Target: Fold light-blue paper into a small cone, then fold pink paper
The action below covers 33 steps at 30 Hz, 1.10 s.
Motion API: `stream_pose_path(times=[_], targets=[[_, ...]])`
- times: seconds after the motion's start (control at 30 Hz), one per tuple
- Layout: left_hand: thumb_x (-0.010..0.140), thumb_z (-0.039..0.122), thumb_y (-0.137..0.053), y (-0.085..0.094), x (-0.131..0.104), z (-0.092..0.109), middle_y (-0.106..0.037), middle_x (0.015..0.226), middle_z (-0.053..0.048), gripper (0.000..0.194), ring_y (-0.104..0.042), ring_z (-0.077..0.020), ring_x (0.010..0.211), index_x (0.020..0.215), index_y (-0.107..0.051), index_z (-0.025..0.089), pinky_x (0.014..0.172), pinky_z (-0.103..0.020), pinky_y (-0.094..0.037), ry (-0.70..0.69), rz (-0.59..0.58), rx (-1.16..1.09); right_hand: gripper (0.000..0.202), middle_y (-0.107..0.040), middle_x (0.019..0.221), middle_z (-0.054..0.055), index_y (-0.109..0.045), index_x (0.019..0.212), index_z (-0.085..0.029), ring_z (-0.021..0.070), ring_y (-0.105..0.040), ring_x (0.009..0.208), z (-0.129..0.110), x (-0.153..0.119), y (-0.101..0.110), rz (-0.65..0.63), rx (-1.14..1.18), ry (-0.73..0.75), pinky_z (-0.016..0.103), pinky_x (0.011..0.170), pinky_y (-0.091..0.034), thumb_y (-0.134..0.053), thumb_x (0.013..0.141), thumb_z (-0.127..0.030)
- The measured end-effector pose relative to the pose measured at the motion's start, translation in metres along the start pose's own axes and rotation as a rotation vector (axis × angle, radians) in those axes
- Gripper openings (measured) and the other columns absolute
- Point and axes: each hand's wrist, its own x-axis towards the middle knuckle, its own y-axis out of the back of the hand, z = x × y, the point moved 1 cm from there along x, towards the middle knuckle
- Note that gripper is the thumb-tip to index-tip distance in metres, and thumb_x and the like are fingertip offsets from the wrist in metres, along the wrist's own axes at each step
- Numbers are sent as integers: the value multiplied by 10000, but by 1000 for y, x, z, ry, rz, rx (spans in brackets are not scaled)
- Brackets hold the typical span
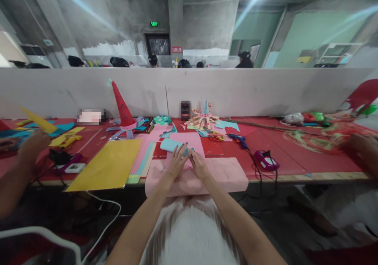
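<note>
A light-blue piece of paper point(170, 145), curled like a roll, lies over pink sheets in front of me. My left hand point(177, 162) rests on its right part, fingers bent over it. Close beside it, my right hand point(199, 164) is closed at the paper's right end, and the fingertips of both hands nearly meet. Exactly how the fingers grip the paper is partly hidden. Under my wrists a large pink sheet point(227, 174) hangs over the table edge. Another pink sheet point(189, 139) lies just behind the hands.
A yellow sheet point(109, 164) lies left, with a red cone hat point(122, 105) behind it. Scissors point(217, 136), a blue glue gun point(239, 139) and a purple box point(266, 160) with cords are at right. Co-workers' hands point(32, 147) work on both sides.
</note>
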Motion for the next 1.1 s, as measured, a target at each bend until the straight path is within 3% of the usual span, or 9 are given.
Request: stream_pose_path(times=[0.1, 0.2, 0.33, 0.57, 0.73, 0.87, 1.1], targets=[[849, 105, -358, 0, 0, 0, -423, 1298, -136, 355, -296, -205, 1263, 1174, -479, 185, 1017, -446, -279, 0, 29, -9, 411, -600, 1054, 85, -396, 1278, -232, 194, -560, 985, 1, -1, -1, 0, 3, -2, 367, 850, -465, -369, 868, -236], [850, 157, -387, -2, 2, -2, -435, 1286, -140, 358, -320, -207, 1250, 1200, -458, 185, 1013, -432, -280, 89, 61, -7, 412, -598, 1062, 85, -402, 1275, -218, 195, -550, 1009, 4, -1, -1, 26, -7, -50, 368, 878, -452, -384, 865, -255], [842, 274, -421, -4, 5, -5, -445, 1283, -131, 426, -344, -221, 1234, 1254, -400, 168, 1027, -441, -238, 223, -8, -20, 425, -578, 1108, 70, -385, 1283, -241, 191, -546, 1014, 6, -1, -1, 62, -50, -87, 363, 888, -449, -401, 860, -280], [840, 284, -412, -7, 5, -7, -425, 1303, -115, 471, -328, -224, 1241, 1287, -349, 152, 1046, -445, -188, 203, -131, -47, 430, -558, 1097, 87, -371, 1297, -249, 200, -540, 997, 6, -3, -3, -1, -104, 0, 364, 878, -454, -381, 868, -227], [820, 213, -429, -9, 7, -8, -413, 1312, -81, 496, -304, -195, 1252, 1300, -313, 174, 1056, -431, -179, 239, -186, -36, 469, -558, 1012, 102, -310, 1330, -210, 177, -541, 942, 3, -6, -4, -67, -223, 195, 336, 820, -482, -358, 869, -139], [810, 190, -429, -12, 5, -12, -496, 1218, -83, 415, -368, -178, 1206, 1223, -400, 163, 1057, -400, -201, 291, -150, -90, 513, -552, 913, 86, -283, 1341, -226, 155, -544, 873, -2, -7, -2, -127, -273, 297, 293, 773, -491, -330, 856, -68], [780, 126, -412, -5, 5, -12, -568, 1088, -84, 271, -445, -178, 1132, 1039, -492, 139, 1050, -397, -217, 317, -66, -195, 437, -565, 963, 90, -411, 1263, -229, 175, -546, 909, -4, -7, -4, -63, -249, 304, 297, 761, -496, -390, 847, -101]])
